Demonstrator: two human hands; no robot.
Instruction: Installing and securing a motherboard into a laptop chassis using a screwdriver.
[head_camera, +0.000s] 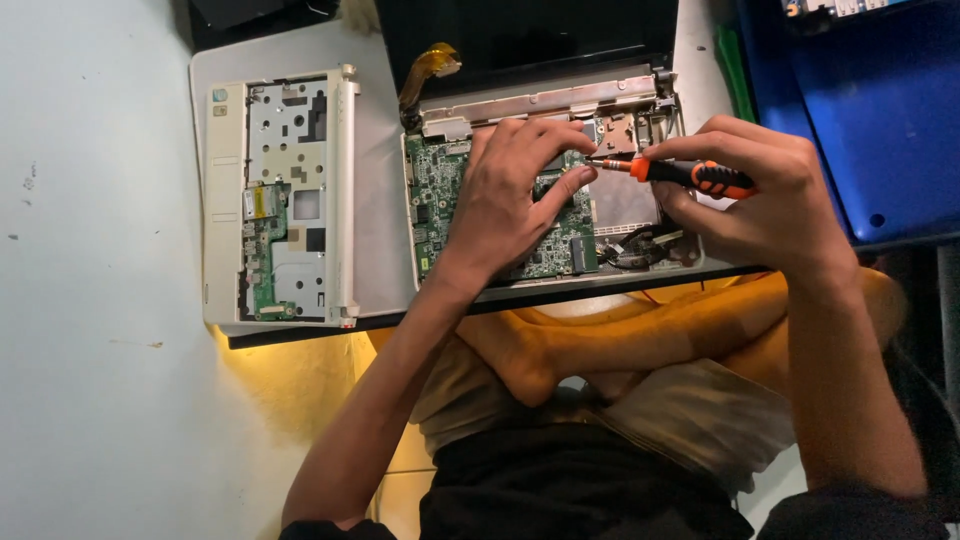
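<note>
I sit cross-legged with the opened laptop base (560, 285) resting on my knees, its front edge just above my bare feet. My left hand (515, 195) lies flat and spread over the green circuit board (440, 200) inside the base, fingers splayed, thumb and forefinger pinched close around the tip of the screwdriver, holding nothing else. My right hand (765, 195) is closed around the orange-and-black screwdriver (680, 174), which lies nearly level, its thin metal tip pointing left and meeting the board just beside my left fingertips. To the left, on a grey slab, the detached cream-coloured top cover (225, 200) lies face down, showing a small green board and metal plate. Beyond my hands runs the metal hinge bar (540, 100), with an amber ribbon cable (428, 68) curling up against the dark screen (520, 30). A blue bin (880, 110) stands at the far right.
</note>
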